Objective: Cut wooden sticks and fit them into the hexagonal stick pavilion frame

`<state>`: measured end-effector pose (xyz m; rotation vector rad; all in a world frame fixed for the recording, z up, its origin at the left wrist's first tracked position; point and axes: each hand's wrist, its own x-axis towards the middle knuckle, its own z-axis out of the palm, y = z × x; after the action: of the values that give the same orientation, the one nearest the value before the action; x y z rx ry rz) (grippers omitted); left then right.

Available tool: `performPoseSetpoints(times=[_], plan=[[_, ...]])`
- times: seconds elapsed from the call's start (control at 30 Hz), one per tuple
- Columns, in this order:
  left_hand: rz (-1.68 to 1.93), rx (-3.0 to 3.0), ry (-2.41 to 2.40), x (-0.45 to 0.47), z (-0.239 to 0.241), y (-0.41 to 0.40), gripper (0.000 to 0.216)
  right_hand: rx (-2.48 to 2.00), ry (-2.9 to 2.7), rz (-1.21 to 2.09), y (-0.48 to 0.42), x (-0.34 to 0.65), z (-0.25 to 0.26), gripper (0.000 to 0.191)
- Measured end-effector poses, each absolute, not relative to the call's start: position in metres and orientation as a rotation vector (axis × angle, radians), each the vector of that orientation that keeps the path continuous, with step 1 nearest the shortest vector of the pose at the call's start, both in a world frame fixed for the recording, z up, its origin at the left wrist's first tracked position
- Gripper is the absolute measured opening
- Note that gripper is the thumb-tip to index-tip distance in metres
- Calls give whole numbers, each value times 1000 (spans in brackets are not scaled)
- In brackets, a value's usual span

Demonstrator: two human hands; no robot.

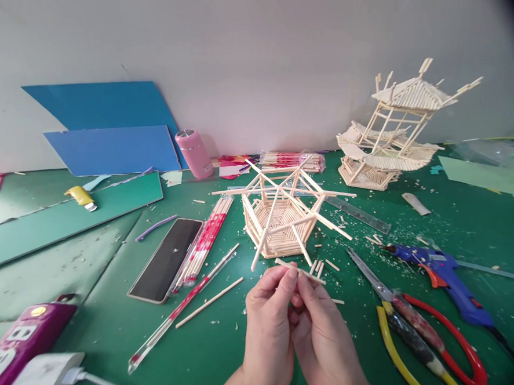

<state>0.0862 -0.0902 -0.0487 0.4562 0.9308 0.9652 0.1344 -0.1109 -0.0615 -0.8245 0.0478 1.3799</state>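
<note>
Both hands meet at the front of the green table, pinching one short wooden stick between thumbs and fingers. My left hand grips its left part and my right hand its middle; some fingers are hidden underneath. Just beyond them stands a six-sided frame of wooden sticks, with a slatted floor and long sticks crossing over its top. Short cut stick pieces lie between the hands and the frame. A longer loose stick rests to the left.
Scissors and a blue glue gun lie right. A stick pagoda stands at back right. Left are a phone, packaged sticks and a purple power strip. A pink bottle stands by the wall.
</note>
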Motion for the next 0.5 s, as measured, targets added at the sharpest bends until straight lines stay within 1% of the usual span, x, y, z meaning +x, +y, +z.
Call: performPoseSetpoints(times=[0.27,0.33,0.4,0.5], plan=[[1010,442,933,92,-50,-87,12,-828,51,1340,-104,134,-60,16],[999,477,957,91,-53,-88,10,-871,6,1303,-101,137,-59,17],[992,557,1020,85,-57,-89,14,-948,-35,1241,-99,144,-58,16],[1053,727,1160,70,-63,-86,15,-1085,-98,1174,-96,155,-57,19]])
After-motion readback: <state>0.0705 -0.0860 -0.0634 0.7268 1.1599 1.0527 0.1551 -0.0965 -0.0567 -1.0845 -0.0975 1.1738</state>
